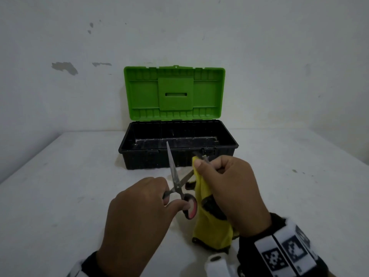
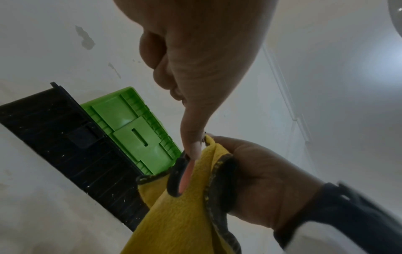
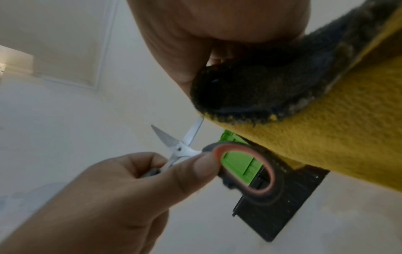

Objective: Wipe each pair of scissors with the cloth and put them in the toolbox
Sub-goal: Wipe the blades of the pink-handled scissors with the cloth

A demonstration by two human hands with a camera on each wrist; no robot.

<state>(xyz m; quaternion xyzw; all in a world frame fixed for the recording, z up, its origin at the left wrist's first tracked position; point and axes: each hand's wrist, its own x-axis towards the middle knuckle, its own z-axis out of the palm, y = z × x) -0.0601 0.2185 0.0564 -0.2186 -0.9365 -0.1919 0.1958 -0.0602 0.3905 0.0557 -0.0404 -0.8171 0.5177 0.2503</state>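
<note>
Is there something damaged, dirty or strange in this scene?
Yes. The yellow cloth in the right hand has dark, dirty patches along its edge. The wall behind the toolbox shows chipped paint. The scissors, held in the left hand, look intact.

The head camera is looking forward and down from above onto the white tabletop (image 1: 60, 196), facing the white wall, with the open black plastic toolbox with its green lid (image 1: 175, 92) standing mid-frame beyond both hands. The left wrist camera is looking up from low beside the left hand (image 2: 206, 60), very close, tilted, catching the toolbox (image 2: 135, 134) at its left. The right wrist camera is likewise looking up from close under the right hand (image 3: 217, 34). All three views are sharing the yellow fleece cloth with dark trim (image 1: 209, 226) and the toolbox.
</note>
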